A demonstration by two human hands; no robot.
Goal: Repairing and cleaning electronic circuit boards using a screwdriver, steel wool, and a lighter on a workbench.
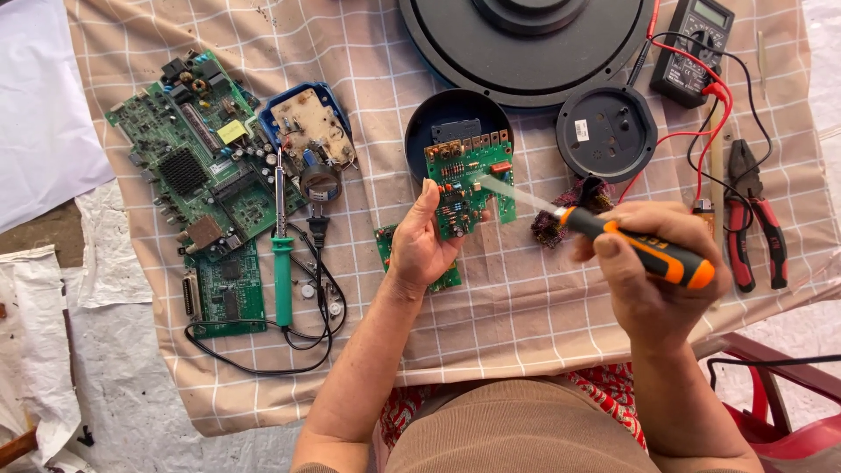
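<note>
Just above the middle of the frame, a green circuit board [464,180] is held up over the checked cloth [526,298], pinched along its left edge between the thumb and curled fingers of the left hand [423,245]. The right hand [648,271], at centre right, is closed in a fist around the orange-and-black handle of a screwdriver [644,245], whose blurred shaft points up-left and reaches the board's right part. A second small green board [447,278] lies half hidden under the left hand. Directly behind the held board sits a round black cover [442,114], and right of it a smaller black disc [606,131]; a tuft of dark wire [552,228] lies just beside the screwdriver's shaft. A large black round base [526,44] fills the top centre. In the upper right are a multimeter [696,44] with red and black leads, and pliers [758,210] at the right edge. At the left lie a large green mainboard [197,149], a green-handled soldering iron [281,254] and a blue-cased board [307,123].
</note>
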